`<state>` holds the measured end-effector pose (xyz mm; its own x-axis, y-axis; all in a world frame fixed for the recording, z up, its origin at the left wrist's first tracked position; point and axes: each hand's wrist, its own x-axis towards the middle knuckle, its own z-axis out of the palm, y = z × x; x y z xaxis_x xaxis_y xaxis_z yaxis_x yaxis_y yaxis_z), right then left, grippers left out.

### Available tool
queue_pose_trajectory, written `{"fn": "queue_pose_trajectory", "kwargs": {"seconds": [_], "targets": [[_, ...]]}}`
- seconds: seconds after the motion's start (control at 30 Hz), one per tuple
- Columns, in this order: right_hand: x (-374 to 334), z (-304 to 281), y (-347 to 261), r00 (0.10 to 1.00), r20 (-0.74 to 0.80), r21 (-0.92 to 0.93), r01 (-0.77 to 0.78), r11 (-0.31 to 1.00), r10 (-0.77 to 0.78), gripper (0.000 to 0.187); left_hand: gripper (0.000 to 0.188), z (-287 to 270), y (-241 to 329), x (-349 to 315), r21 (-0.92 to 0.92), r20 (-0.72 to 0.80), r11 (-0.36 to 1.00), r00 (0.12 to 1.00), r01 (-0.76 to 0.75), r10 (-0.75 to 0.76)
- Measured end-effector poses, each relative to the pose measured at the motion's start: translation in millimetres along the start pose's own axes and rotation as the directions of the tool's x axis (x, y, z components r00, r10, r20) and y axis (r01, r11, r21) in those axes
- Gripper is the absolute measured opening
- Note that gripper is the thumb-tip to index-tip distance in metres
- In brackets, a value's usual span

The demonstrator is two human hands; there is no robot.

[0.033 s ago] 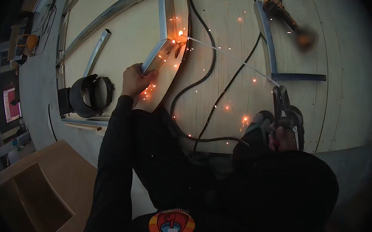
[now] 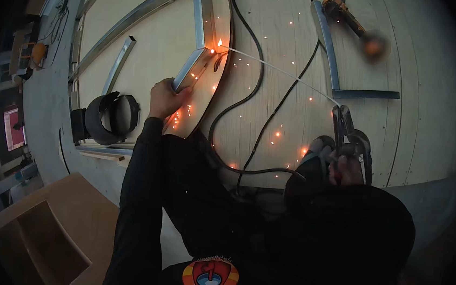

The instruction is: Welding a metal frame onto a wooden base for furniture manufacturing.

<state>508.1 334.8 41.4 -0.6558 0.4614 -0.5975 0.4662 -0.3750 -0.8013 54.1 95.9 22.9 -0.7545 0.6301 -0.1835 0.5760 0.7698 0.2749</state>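
Note:
My left hand (image 2: pixel 168 99) is closed round the lower end of a short square steel tube (image 2: pixel 191 67). The tube's upper end meets a longer steel tube (image 2: pixel 200 15) at an angle. At that joint glows a small bright arc (image 2: pixel 220 43). A long thin welding rod (image 2: pixel 286 70) reaches from the glow to the jaws of an electrode holder (image 2: pixel 342 125). My right hand (image 2: pixel 347 170) grips this holder's handle, beside my shoe (image 2: pixel 318 156); part of the hand is hidden by my dark clothing.
Sparks scatter over the wooden boards (image 2: pixel 295 121). A black cable (image 2: pixel 257 85) winds between my hands. An angle grinder (image 2: pixel 352 23) and an L-shaped steel piece (image 2: pixel 365 94) lie at right. A welding helmet (image 2: pixel 112 119) rests at left, near a cardboard box (image 2: pixel 63 226).
Sparks have shifted and the glow at the joint looks a little smaller. Both hands, the tubes and the holder stay practically in place.

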Motion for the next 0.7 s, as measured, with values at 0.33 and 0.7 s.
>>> {"fn": "queue_pose_trajectory", "kwargs": {"seconds": [0.33, 0.7], "targets": [[-7.8, 11.3, -19.5, 0.995, -0.062, 0.047, -0.070, 0.996, 0.073, 0.056, 0.044, -6.5, 3.0, 0.2, -0.046, 0.041, 0.999, 0.999, 0.009, -0.008], [-6.1, 12.5, -15.4, 0.996, -0.050, 0.133, -0.065, 0.989, 0.073, 0.051, 0.041, -11.7, 5.8, -1.3, -0.005, 0.055, 1.000, 0.998, 0.002, -0.002]]}}
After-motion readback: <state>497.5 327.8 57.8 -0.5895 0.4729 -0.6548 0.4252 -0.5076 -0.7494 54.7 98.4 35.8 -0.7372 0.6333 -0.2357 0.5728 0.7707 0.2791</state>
